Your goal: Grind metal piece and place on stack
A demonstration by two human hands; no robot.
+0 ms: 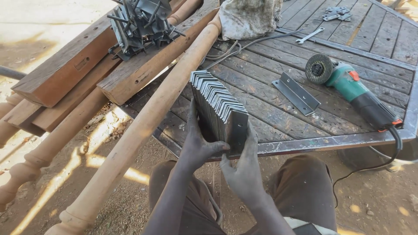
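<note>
Head view: both hands clasp angle-bracket stack at table edge; grinder well apart.

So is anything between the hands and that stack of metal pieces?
No, nothing visible. The left hand presses against the stack's left side and the right hand holds its near end, both touching the metal directly. The loose bracket and grinder lie off to the right.

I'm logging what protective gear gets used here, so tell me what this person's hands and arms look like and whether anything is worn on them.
Both the left hand and the right hand are bare: no gloves, rings or watch show. They look smudged with dark grime. The forearms are bare as well, with no sleeves in view.
</note>
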